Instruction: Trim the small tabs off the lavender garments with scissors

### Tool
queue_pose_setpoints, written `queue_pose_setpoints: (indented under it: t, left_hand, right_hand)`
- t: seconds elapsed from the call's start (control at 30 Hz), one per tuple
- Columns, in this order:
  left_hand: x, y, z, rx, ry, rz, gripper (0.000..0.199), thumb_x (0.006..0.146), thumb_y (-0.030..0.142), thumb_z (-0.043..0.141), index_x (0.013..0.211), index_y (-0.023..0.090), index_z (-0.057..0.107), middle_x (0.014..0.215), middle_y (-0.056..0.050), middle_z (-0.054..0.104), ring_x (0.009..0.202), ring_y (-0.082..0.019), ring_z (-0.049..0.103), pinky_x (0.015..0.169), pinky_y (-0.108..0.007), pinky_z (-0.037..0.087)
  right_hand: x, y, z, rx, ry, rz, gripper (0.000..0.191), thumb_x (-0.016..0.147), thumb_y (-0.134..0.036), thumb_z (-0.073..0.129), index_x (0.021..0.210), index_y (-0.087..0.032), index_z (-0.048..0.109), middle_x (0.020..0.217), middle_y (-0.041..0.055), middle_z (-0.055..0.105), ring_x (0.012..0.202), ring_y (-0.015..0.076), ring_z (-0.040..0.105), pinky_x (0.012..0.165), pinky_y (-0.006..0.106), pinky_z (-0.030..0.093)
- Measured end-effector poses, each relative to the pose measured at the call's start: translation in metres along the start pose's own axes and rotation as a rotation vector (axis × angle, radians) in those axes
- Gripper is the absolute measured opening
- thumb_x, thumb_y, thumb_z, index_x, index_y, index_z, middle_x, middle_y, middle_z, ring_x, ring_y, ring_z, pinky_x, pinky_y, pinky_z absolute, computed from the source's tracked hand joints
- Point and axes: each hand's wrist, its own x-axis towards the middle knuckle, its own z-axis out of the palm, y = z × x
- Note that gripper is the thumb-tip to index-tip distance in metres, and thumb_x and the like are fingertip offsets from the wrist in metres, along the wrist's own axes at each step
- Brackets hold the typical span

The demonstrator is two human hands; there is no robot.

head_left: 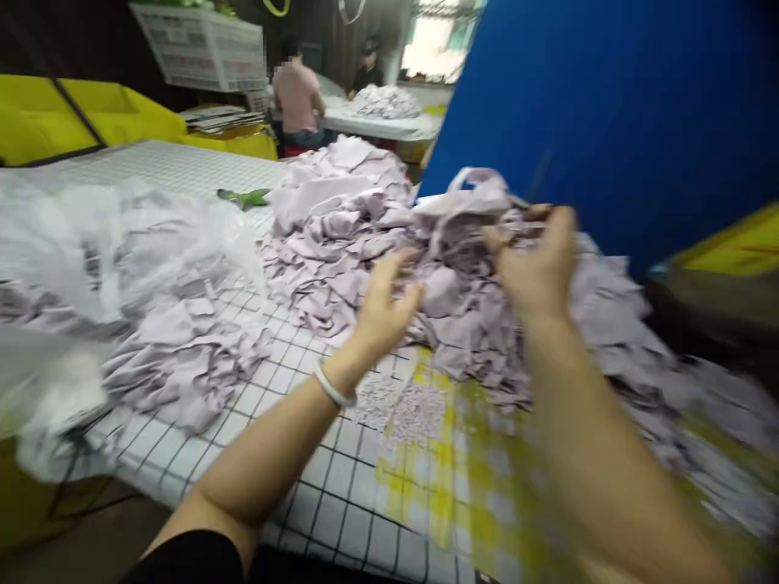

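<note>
A large heap of pale lilac cloth pieces (341, 235) lies across the middle of the table. My left hand (389, 300) is at the front of this heap, thumb and curved fingers apart, with nothing visibly gripped. Farther right, my right hand (541, 255) is closed on a lilac cloth piece (471, 199) that is lifted and bunched over the heap. Blur hides whether anything else is in the right fingers. Small lilac scraps (417, 410) are scattered on the table below my hands.
A smaller lilac cloth pile (188, 357) and clear plastic bags (122, 235) lie at left on the grid-patterned table (341, 478). A green object (243, 197) is behind. A blue panel (608, 105) rises at right. Two people sit at a far table (389, 126).
</note>
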Motion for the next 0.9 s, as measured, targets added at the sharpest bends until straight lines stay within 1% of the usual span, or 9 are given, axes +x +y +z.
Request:
queue_pose_setpoints:
  t: [0.03,0.1,0.2,0.3,0.4,0.47,0.6,0.73,0.9]
  left_hand:
    - [-0.018,-0.014,-0.005,0.167,-0.053,0.016,0.033,0.092,0.022,0.058,0.125,0.021,0.056,0.128,-0.012,0.061,0.115,-0.024,0.062,0.095,-0.04,0.055]
    - [-0.06,-0.038,-0.035,0.442,-0.06,-0.027,0.025,0.089,0.024,0.064,0.113,0.021,0.062,0.127,-0.013,0.061,0.122,-0.03,0.057,0.104,-0.049,0.049]
    - [-0.105,-0.054,-0.106,0.798,0.075,-0.301,0.035,0.084,0.014,0.06,0.119,0.014,0.061,0.133,-0.023,0.052,0.132,-0.043,0.043,0.108,-0.068,0.033]
    - [-0.134,-0.048,-0.152,0.928,-0.061,-0.483,0.025,0.085,0.006,0.05,0.105,0.012,0.064,0.107,-0.018,0.06,0.112,-0.035,0.056,0.098,-0.058,0.045]
    - [-0.171,-0.02,-0.148,0.748,-0.305,-0.41,0.023,0.083,0.003,0.048,0.088,0.017,0.065,0.084,-0.008,0.062,0.081,-0.021,0.062,0.077,-0.034,0.054]
    - [-0.198,0.004,-0.136,0.546,-0.408,-0.334,0.022,0.087,0.005,0.048,0.093,0.018,0.064,0.086,-0.006,0.062,0.08,-0.018,0.061,0.072,-0.028,0.053]
    - [-0.226,0.035,-0.14,0.322,-0.275,-0.366,0.011,0.093,0.012,0.049,0.096,0.017,0.058,0.093,-0.008,0.06,0.09,-0.02,0.059,0.08,-0.032,0.052]
    - [-0.23,0.031,-0.165,0.61,-0.023,-0.409,0.008,0.094,0.016,0.048,0.089,0.019,0.054,0.092,-0.007,0.057,0.09,-0.022,0.056,0.081,-0.035,0.048]
    - [-0.23,0.016,-0.154,0.929,-0.237,-0.426,0.016,0.085,0.027,0.064,0.097,0.017,0.059,0.106,-0.013,0.061,0.103,-0.032,0.052,0.09,-0.049,0.042]
  right_hand:
    - [-0.003,0.011,0.002,-0.035,0.028,-0.008,0.039,0.072,-0.027,0.079,0.101,-0.023,0.054,0.117,0.0119,0.059,0.108,0.0273,0.057,0.103,0.049,0.039]
    - [-0.032,0.029,0.009,-0.139,-0.041,0.017,0.04,0.075,-0.048,0.076,0.1,-0.025,0.057,0.096,0.0066,0.064,0.084,0.0247,0.061,0.084,0.045,0.047]
    - [-0.105,0.036,0.03,0.001,-0.501,0.152,0.046,0.071,-0.062,0.074,0.093,-0.024,0.059,0.077,0.0021,0.063,0.066,0.0216,0.059,0.065,0.037,0.047]
    - [-0.168,0.019,0.065,0.217,-0.803,0.217,0.048,0.069,-0.059,0.078,0.093,-0.022,0.057,0.082,0.0034,0.065,0.073,0.0205,0.061,0.072,0.037,0.051]
    - [-0.206,-0.005,0.101,0.437,-0.975,0.342,0.046,0.069,-0.054,0.077,0.094,-0.023,0.053,0.094,0.0048,0.066,0.077,0.0185,0.063,0.072,0.034,0.053]
    - [-0.221,-0.017,0.117,0.52,-1.046,0.418,0.045,0.069,-0.052,0.076,0.092,-0.023,0.051,0.098,0.0046,0.065,0.073,0.0167,0.062,0.066,0.032,0.052]
    - [-0.233,-0.029,0.128,0.5,-1.078,0.417,0.033,0.071,-0.04,0.071,0.087,-0.023,0.049,0.092,0.0014,0.063,0.066,0.0137,0.058,0.063,0.03,0.05]
    - [-0.232,-0.03,0.121,0.453,-1.131,0.34,0.023,0.07,-0.027,0.069,0.085,-0.023,0.053,0.092,0.0008,0.063,0.074,0.0161,0.057,0.071,0.032,0.049]
    - [-0.238,-0.024,0.12,0.438,-1.258,0.076,0.02,0.063,-0.013,0.069,0.077,-0.022,0.058,0.085,0.0011,0.062,0.095,0.0216,0.056,0.087,0.035,0.046]
